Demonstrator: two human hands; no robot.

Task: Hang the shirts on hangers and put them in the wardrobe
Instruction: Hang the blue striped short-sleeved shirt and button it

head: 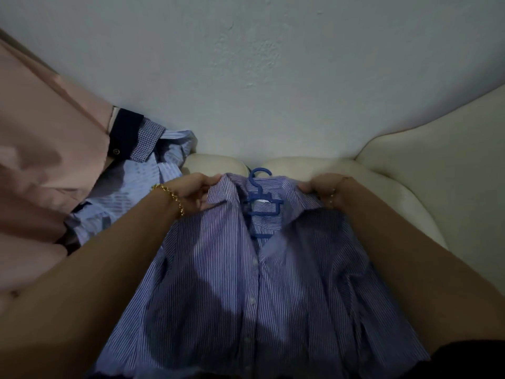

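A blue and white striped shirt [246, 283] lies spread in front of me on a cream sofa [410, 173], front side up and partly buttoned. A blue plastic hanger [259, 198] sits inside its neck opening, with the hook poking out above the collar. My left hand [191, 191] grips the shirt's left shoulder by the collar. My right hand [325, 188] grips the right shoulder. Both hands wear gold bracelets.
A pile of other shirts [131, 181], light blue striped and checked with a dark collar, lies on the sofa to the left. A large pink cloth [46, 149] covers the far left. A pale wall [259, 64] stands behind the sofa.
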